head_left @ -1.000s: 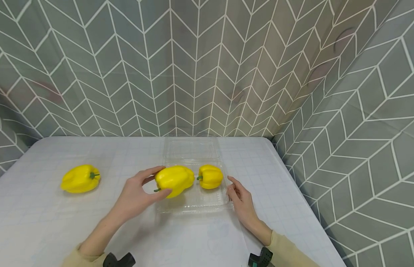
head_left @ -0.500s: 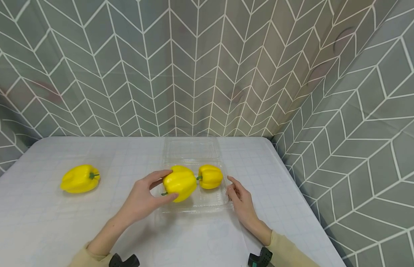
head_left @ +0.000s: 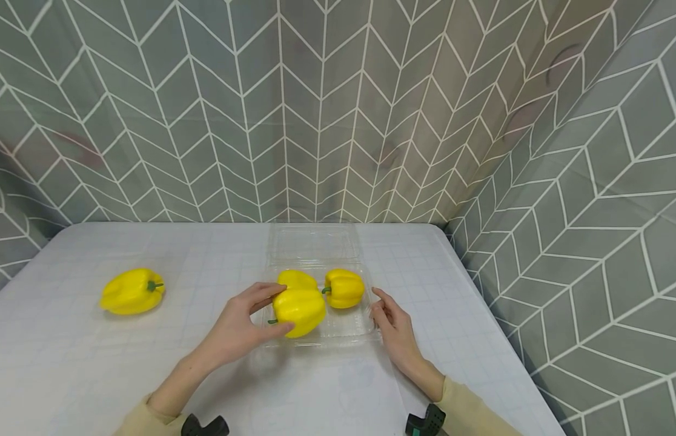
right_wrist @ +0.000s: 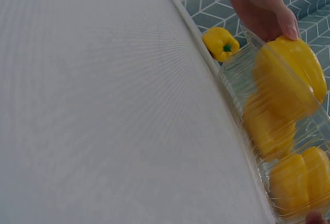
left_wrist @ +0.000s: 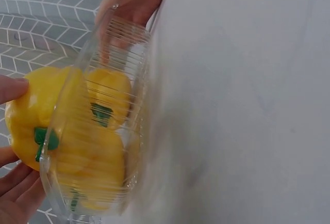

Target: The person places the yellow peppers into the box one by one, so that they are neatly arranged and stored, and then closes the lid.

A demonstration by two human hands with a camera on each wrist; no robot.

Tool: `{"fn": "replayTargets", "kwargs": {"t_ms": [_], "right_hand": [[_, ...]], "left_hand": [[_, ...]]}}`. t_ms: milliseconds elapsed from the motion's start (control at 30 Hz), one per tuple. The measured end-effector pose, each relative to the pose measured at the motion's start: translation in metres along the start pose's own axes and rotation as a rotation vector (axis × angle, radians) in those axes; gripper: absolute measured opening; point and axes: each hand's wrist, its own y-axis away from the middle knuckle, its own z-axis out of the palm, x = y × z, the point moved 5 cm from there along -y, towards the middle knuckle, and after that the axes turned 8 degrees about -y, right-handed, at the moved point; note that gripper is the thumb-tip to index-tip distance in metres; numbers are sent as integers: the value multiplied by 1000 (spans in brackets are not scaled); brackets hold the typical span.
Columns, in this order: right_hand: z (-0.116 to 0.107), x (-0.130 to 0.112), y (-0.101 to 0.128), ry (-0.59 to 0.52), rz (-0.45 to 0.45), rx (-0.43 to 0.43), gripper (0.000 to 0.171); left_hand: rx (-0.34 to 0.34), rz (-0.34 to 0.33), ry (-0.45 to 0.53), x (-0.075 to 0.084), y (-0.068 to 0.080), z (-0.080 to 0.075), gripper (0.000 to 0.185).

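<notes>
My left hand [head_left: 240, 327] grips a yellow bell pepper [head_left: 301, 312], thumb on the near side and fingers on the far side. That pepper is over the near left part of a clear plastic container [head_left: 343, 332], its lower part seen through the wall in both wrist views. Inside the container lie two more yellow peppers: one behind the held pepper [head_left: 295, 278], partly hidden by it, and a smaller one at the right [head_left: 344, 289]. At the container's right edge my right hand [head_left: 395, 333] rests with relaxed fingers touching the rim; its thumb is hard to make out.
Another yellow pepper [head_left: 132, 292] lies on the white table [head_left: 152, 363] at the left. The container's clear lid [head_left: 313, 243] is folded back toward the far table edge. Patterned grey curtains [head_left: 316, 121] hang behind and to the right.
My left hand has moved the held pepper right and toward the near side, bringing the pepper behind it into view. The right hand has stayed in place.
</notes>
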Motion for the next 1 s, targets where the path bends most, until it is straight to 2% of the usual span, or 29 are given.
{"fn": "replayTargets", "kwargs": {"t_ms": [233, 467, 767, 1000], "right_hand": [[2, -6, 0, 27, 47, 10, 37], [3, -38, 3, 25, 49, -11, 36], [4, -40, 3, 27, 67, -6, 37], [4, -39, 3, 29, 58, -10, 37]], "left_hand": [[8, 9, -52, -6, 1, 0, 69], [15, 26, -132, -7, 2, -1, 68], [20, 45, -193, -7, 2, -2, 65], [-12, 57, -236, -6, 2, -3, 65]]}}
